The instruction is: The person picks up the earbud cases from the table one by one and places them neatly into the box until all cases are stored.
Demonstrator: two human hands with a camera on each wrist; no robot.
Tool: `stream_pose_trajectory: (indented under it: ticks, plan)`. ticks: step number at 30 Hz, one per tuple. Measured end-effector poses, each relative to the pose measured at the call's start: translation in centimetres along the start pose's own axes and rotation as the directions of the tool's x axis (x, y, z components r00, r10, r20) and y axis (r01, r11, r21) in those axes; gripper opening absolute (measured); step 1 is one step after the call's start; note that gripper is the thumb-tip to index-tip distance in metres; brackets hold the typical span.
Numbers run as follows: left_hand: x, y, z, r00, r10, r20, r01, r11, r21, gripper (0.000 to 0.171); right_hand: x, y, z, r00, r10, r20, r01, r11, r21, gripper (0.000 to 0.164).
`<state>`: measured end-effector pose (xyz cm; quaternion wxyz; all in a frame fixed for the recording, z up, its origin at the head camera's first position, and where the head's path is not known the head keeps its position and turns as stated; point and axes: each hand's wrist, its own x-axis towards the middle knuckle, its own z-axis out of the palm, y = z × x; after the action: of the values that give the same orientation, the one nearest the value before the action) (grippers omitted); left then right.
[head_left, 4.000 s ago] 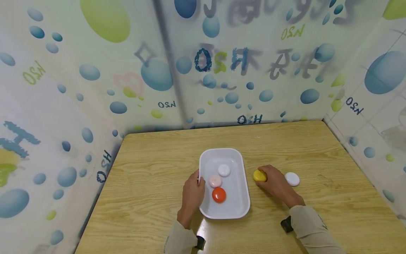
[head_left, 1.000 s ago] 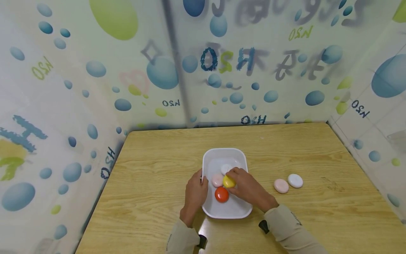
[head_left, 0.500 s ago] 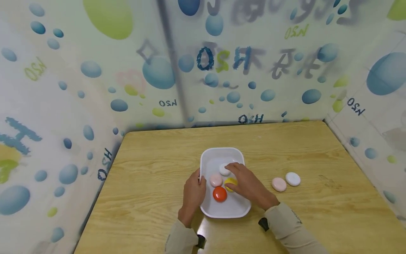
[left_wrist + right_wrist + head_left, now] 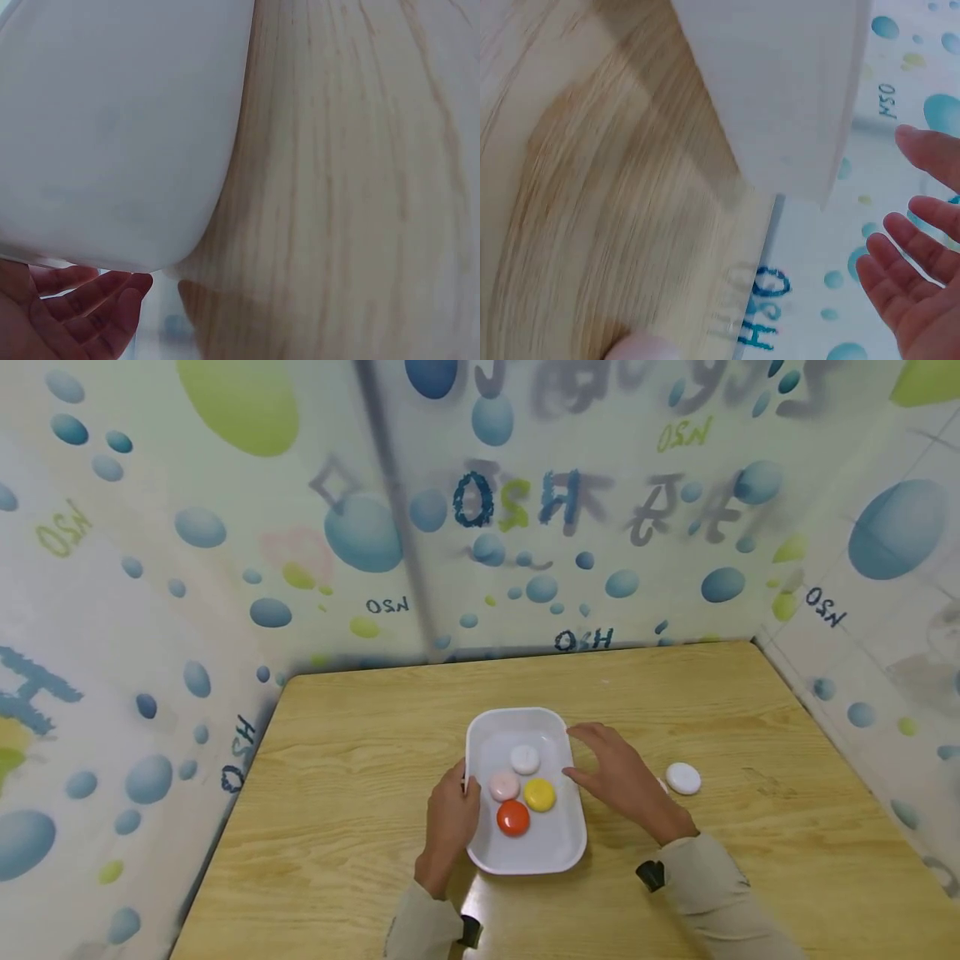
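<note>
A white rectangular tray (image 4: 558,847) sits on the table, and my left hand (image 4: 452,817) grips its left rim, thumb over the edge. Four-sided by low walls, it holds a white disc (image 4: 525,759), a pale pink disc (image 4: 504,786), a yellow disc (image 4: 539,795) and an orange-red disc (image 4: 513,817), all round and glossy. My right hand (image 4: 626,781) is at the tray's right rim, fingers and thumb spread, holding nothing. In the left wrist view the fingers (image 4: 90,311) lie along the tray's rim. The right wrist view shows the hand (image 4: 922,270) with parted fingers.
On the wooden table (image 4: 360,760), right of the tray, lies another white disc (image 4: 683,778). A second pale pink disc (image 4: 641,348) lies near it, mostly hidden by my right hand in the head view. Patterned walls (image 4: 300,510) border the table's back and sides.
My right hand carried the yellow disc from the table into the tray, let go of it, and moved right to the rim. My left hand stays on the tray's left rim.
</note>
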<state>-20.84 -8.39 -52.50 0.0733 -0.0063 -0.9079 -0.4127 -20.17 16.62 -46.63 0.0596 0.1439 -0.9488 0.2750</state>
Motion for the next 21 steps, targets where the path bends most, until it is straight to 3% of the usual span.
stream_pose_trajectory:
  ticks: [10, 21]
  plan:
    - [0.0, 0.2, 0.2, 0.999, -0.034, 0.020, 0.034, 0.999, -0.010, 0.034, -2.5, 4.4, -2.4, 0.997, 0.050, -0.059, -0.050, 0.999, 0.001, 0.056]
    - [0.1, 0.2, 0.2, 0.999, -0.045, 0.019, 0.045, 0.999, -0.022, 0.036, -6.0, 9.6, -3.9, 0.985, 0.157, -0.069, -0.156, 0.988, 0.022, 0.059]
